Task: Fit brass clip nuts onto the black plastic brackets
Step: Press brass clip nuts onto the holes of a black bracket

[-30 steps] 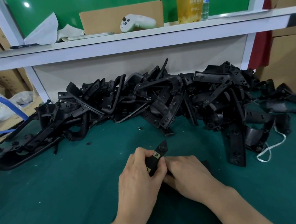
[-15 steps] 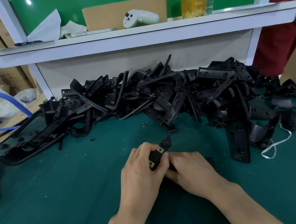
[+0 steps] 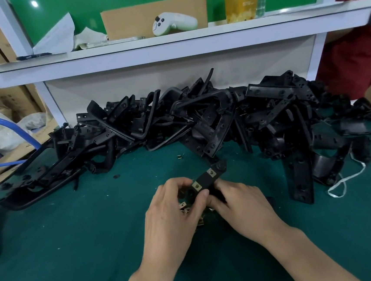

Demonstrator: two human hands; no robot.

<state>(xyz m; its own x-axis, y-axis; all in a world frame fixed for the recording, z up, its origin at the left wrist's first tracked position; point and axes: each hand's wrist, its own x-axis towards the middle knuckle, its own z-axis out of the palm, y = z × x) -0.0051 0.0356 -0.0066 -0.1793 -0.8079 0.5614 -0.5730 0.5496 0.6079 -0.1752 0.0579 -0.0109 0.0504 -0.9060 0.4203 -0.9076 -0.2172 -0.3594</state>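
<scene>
Both hands hold one black plastic bracket (image 3: 208, 180) just above the green mat, its free end pointing up and to the right. Two brass clip nuts sit on it, one near the far end (image 3: 210, 172) and one nearer me (image 3: 197, 185). My left hand (image 3: 176, 216) curls round the bracket's near end, thumb by the nearer nut. My right hand (image 3: 243, 207) grips the bracket from the right side. Several loose brass clip nuts (image 3: 184, 207) lie on the mat under my left fingers, partly hidden.
A long heap of black plastic brackets (image 3: 200, 118) runs across the back of the green mat (image 3: 76, 241). A white cord (image 3: 342, 181) lies at the right. A white shelf (image 3: 171, 46) above carries a game controller, cardboard and a bottle. A small brass piece (image 3: 179, 156) lies near the heap.
The bracket has come further out of my hands, and a second brass nut now shows on it. My left fingers have loosened, uncovering loose nuts on the mat below.
</scene>
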